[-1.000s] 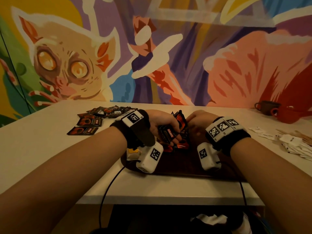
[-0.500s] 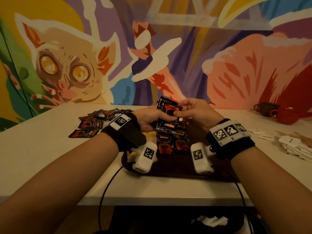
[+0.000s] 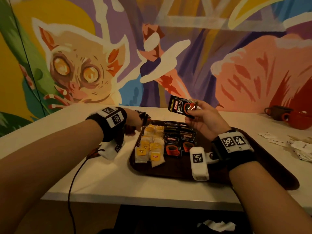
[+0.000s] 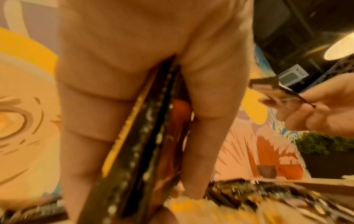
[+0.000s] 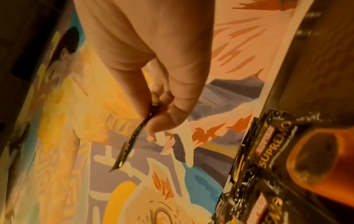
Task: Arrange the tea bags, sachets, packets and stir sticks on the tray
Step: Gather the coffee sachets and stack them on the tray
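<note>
The white table [image 3: 94,179] carries a dark brown tray [image 3: 168,171] near its front edge. On the tray, at the 9 o'clock side, lie two columns of tea bags [image 3: 150,146] with yellow tags. Just beside them, toward the middle, lie two columns of black Kopiko Supremo coffee packets [image 3: 172,146], overlapping, with their long axis running from 6 to 12 o'clock. The 3 o'clock part of the tray shows bare where the right arm does not cover it.

The right hand [image 3: 202,122] hovers above the far middle of the tray. Its thumb and fingertips [image 5: 159,122] are pressed together on the lower corner of one coffee packet [image 3: 183,106], which stands up in the air, tilted, its long axis going from about 7 to 1 o'clock. The packet columns lie directly under this hand, toward 6 o'clock from the fingers, so this hand is clearly the nearer one for laying the packet down. I judge that the packet must turn flat and line up with the 6–12 axis.

The left hand [image 3: 133,120] is at the tray's 10 o'clock corner. Its thumb and fingers are clamped on a small stack of packets [image 4: 153,136], held on edge.

White sachets [image 3: 297,149] lie on the table at 3 o'clock, well apart from the tray's filled part. Two red cups [image 3: 297,119] stand at 2 o'clock.
</note>
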The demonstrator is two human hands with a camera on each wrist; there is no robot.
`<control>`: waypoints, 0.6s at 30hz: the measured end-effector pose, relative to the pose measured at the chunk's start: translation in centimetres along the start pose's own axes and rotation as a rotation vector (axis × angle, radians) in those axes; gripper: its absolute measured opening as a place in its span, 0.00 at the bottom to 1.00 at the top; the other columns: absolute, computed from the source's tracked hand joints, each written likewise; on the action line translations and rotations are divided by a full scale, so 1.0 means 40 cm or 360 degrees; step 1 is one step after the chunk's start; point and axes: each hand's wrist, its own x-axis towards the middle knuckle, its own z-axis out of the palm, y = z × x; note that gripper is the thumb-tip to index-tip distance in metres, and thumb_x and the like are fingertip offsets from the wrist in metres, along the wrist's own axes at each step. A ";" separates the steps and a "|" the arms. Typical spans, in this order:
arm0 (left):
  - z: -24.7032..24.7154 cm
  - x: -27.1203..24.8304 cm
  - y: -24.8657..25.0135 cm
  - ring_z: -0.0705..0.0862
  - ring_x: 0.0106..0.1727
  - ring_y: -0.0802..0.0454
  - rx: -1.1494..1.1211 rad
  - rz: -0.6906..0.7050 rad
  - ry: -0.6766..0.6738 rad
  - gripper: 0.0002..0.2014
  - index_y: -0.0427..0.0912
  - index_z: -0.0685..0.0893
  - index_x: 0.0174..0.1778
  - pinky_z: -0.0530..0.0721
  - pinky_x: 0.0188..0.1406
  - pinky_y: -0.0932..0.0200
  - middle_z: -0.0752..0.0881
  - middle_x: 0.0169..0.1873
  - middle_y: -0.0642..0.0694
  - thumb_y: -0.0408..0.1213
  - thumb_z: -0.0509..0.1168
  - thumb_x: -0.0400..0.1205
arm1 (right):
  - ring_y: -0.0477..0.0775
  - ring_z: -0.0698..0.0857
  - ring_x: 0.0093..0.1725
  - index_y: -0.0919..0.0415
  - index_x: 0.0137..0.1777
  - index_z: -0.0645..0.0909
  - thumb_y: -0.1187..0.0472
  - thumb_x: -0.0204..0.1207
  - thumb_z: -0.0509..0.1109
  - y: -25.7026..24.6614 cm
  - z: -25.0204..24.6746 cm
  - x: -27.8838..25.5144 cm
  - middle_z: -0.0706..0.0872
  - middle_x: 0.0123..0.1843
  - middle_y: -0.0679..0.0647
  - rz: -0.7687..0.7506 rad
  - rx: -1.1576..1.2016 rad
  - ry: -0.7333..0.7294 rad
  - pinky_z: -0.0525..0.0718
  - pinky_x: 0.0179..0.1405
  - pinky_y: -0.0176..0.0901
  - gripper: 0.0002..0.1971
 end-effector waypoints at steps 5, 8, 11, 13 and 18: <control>0.051 0.014 0.000 0.84 0.61 0.40 0.0289 -0.0008 0.0007 0.19 0.30 0.77 0.67 0.83 0.60 0.51 0.83 0.61 0.36 0.32 0.67 0.82 | 0.49 0.82 0.35 0.60 0.50 0.76 0.70 0.77 0.63 0.021 -0.004 0.012 0.85 0.40 0.55 0.0033 0.0211 0.0053 0.76 0.29 0.37 0.06; 0.052 0.045 0.005 0.83 0.58 0.39 0.0244 -0.0045 0.0001 0.19 0.29 0.77 0.67 0.82 0.62 0.47 0.81 0.65 0.34 0.30 0.68 0.80 | 0.47 0.80 0.36 0.64 0.51 0.78 0.70 0.77 0.64 0.035 -0.012 0.019 0.85 0.40 0.55 0.0077 0.0321 0.0101 0.74 0.29 0.34 0.06; 0.038 0.070 0.007 0.83 0.56 0.38 0.0210 -0.0081 0.0024 0.18 0.29 0.80 0.64 0.82 0.59 0.47 0.83 0.62 0.34 0.29 0.69 0.79 | 0.50 0.82 0.42 0.64 0.58 0.79 0.75 0.76 0.63 0.044 -0.024 0.017 0.85 0.46 0.57 0.0076 0.0326 0.0031 0.80 0.31 0.34 0.13; 0.032 0.087 0.013 0.83 0.59 0.37 0.0221 -0.0096 0.0028 0.17 0.30 0.81 0.63 0.82 0.62 0.44 0.84 0.59 0.33 0.30 0.70 0.79 | 0.53 0.84 0.45 0.63 0.66 0.77 0.77 0.76 0.62 0.048 -0.032 0.017 0.85 0.50 0.59 0.0055 0.0372 0.0018 0.84 0.31 0.35 0.20; 0.023 0.150 0.025 0.84 0.58 0.32 0.0202 -0.0170 -0.0065 0.18 0.29 0.79 0.63 0.85 0.52 0.41 0.84 0.44 0.34 0.27 0.70 0.78 | 0.55 0.85 0.48 0.65 0.65 0.75 0.79 0.76 0.61 0.055 -0.038 0.020 0.84 0.52 0.60 0.0009 0.0476 0.0066 0.86 0.30 0.35 0.19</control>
